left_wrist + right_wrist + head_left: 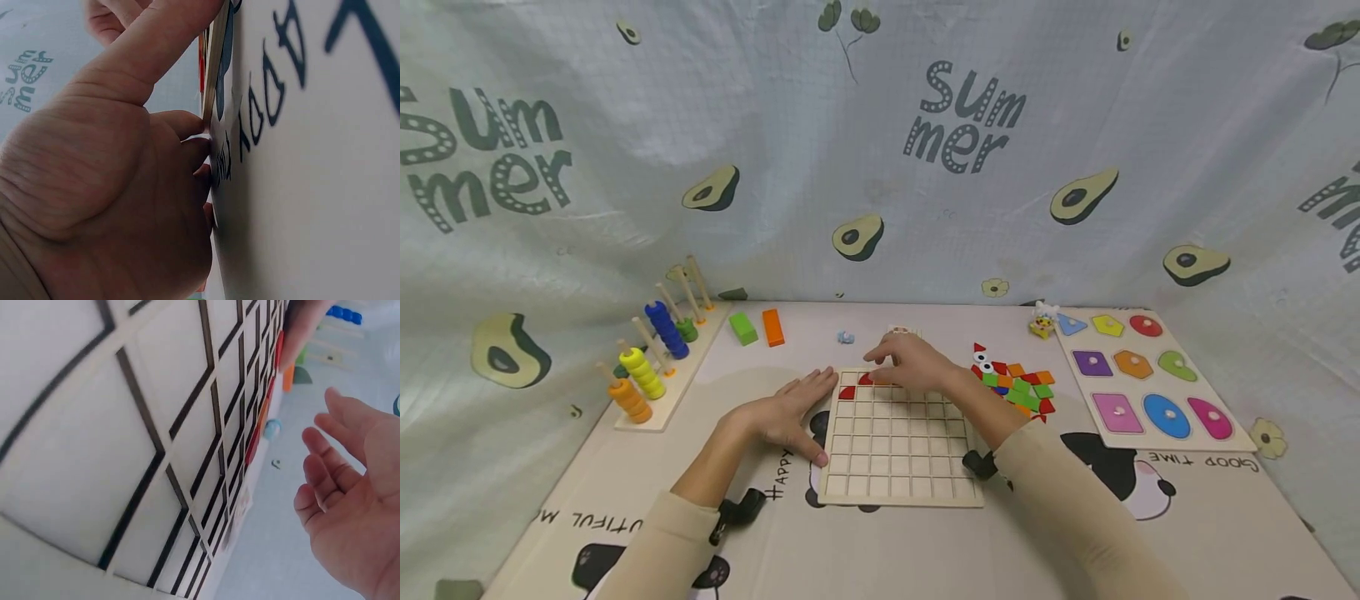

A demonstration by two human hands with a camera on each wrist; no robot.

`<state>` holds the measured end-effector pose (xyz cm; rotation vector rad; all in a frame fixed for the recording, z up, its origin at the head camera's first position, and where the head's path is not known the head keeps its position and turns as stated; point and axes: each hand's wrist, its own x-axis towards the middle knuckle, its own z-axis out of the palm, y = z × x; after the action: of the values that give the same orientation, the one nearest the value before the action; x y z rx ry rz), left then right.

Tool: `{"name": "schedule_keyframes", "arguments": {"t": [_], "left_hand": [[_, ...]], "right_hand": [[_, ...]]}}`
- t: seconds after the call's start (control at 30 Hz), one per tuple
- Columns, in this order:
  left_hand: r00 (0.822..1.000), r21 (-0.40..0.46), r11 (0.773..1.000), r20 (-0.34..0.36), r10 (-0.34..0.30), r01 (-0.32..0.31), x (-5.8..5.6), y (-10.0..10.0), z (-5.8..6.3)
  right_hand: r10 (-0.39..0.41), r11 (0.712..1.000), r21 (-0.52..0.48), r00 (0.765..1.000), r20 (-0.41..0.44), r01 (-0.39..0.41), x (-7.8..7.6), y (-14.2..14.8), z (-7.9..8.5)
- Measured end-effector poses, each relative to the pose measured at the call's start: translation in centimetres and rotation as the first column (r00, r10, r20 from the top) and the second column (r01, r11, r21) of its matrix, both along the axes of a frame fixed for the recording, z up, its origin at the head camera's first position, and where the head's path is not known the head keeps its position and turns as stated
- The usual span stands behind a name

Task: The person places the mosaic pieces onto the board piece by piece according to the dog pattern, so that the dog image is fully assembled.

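Observation:
A square wooden grid board (pixel 880 458) lies flat in front of me. Red quarter-round pieces (pixel 847 392) sit in cells near its far left corner, and an orange piece (pixel 264 414) shows beside red ones in the right wrist view. My left hand (pixel 786 414) rests along the board's left edge, thumb and fingers spread, with fingertips at its side. Over the far rows hovers my right hand (pixel 913 362), its fingers loosely bent. In the right wrist view nothing shows between that hand's thumb and fingers. It hides part of the far row in the head view.
Loose coloured tiles (pixel 1018 392) with eye pieces lie right of the board. Farther right is a shape puzzle (pixel 1131 427) with knobs. A peg stacker (pixel 677 387) with coloured rings stands left. Green (pixel 743 328) and orange blocks (pixel 772 327) and a small blue figure (pixel 846 337) sit behind.

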<state>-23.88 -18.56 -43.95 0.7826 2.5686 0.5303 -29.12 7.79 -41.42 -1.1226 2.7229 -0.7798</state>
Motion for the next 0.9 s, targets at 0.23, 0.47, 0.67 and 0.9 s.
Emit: {"name": "schedule_keyframes", "arguments": {"t": [0.23,0.47,0.67,0.9], "left_hand": [[1.000,0.016,1.000,0.001,-0.008,0.008,0.0,0.0,-0.2],[1.000,0.004,1.000,0.011,0.017,-0.017,0.1,-0.1,-0.3],[1.000,0.011,1.000,0.007,0.011,-0.011,0.1,-0.2,-0.3],[1.000,0.022,1.000,0.006,0.006,-0.006,0.0,0.0,0.0]], "right_hand": [[0.031,0.997,-0.076,0.998,0.055,-0.026,0.2,2.2,0.4],[-0.224,0.928,-0.281,0.969,0.101,0.243,0.1,9.4,0.7],[-0.336,0.922,-0.165,0.936,0.105,0.349,-0.1,13.9,-0.1],[-0.396,0.915,-0.038,0.912,0.111,0.402,-0.1,16.0,-0.9]]}}
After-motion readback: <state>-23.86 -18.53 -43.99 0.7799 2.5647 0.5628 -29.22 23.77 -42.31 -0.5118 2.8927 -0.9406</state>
